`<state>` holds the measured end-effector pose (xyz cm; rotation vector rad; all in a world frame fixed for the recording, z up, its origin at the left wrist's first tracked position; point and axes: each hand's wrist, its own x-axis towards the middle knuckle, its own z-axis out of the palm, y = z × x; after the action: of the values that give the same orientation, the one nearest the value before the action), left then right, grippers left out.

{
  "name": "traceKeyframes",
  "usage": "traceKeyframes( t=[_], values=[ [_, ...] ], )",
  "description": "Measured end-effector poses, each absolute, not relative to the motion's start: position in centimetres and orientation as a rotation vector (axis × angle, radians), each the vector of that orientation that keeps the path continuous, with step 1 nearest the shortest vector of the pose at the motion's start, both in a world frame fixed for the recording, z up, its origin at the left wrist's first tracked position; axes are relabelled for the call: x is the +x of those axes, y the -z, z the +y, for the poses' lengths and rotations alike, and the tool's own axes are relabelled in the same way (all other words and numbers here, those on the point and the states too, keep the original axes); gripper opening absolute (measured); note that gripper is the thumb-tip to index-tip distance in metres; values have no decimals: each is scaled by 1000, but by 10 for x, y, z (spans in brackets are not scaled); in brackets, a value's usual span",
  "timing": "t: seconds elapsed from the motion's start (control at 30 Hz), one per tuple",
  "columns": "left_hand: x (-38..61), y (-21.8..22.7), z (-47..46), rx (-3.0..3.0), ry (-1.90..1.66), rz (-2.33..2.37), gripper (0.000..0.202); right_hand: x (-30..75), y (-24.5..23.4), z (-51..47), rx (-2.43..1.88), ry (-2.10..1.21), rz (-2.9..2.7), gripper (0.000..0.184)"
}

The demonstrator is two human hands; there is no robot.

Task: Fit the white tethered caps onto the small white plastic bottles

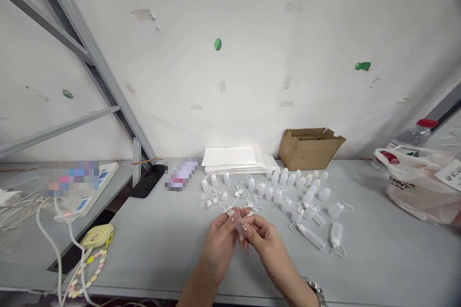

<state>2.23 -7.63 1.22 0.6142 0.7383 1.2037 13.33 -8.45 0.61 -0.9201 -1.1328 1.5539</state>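
Between my two hands is a small translucent squeeze bottle (240,227), tilted, with a white piece at its upper end. My left hand (220,242) pinches it near that end, and the fingers of my right hand (265,241) are closed round its body. Just beyond my fingers lies a loose heap of white caps with strap loops (237,193). Several similar bottles fitted with looped caps (277,195) stand to the right of the heap. Bottles without such caps (300,182) stand behind them. A few capped bottles (312,238) lie on their sides at the right.
A stack of flat white packs (232,158) and an open cardboard box (311,148) stand against the wall. A plastic bag (414,187) sits far right. On the left are a black phone (147,181), a power strip (88,196), cables and a bead strap (91,268).
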Motion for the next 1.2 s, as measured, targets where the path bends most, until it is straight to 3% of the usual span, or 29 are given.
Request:
traceKeyframes(
  t=[0.17,0.27,0.4,0.6,0.83,0.9,1.1,1.2],
  values=[
    [22,-15,-79,728,-1207,741,16,134,6,-91,-1082,-851,-1426,16],
    [18,-17,-78,806,-1196,757,23,136,7,-92,-1018,-584,-1544,15],
    [13,-14,-74,743,-1204,707,30,135,1,-90,-1052,-806,-1515,15],
    [18,-10,-75,692,-1329,687,19,129,-12,-90,-977,-1391,-1150,30],
    [11,-16,-72,871,-1198,670,22,137,-23,-86,-697,-1925,-825,31],
    [7,-17,-70,955,-1188,724,24,136,-22,-84,-687,-1937,-827,33],
    [8,-18,-71,869,-1299,959,29,130,-17,-80,-897,-1542,-1008,33],
    [10,-23,-74,806,-1290,894,30,131,-19,-82,-832,-1679,-991,29]
  ],
)
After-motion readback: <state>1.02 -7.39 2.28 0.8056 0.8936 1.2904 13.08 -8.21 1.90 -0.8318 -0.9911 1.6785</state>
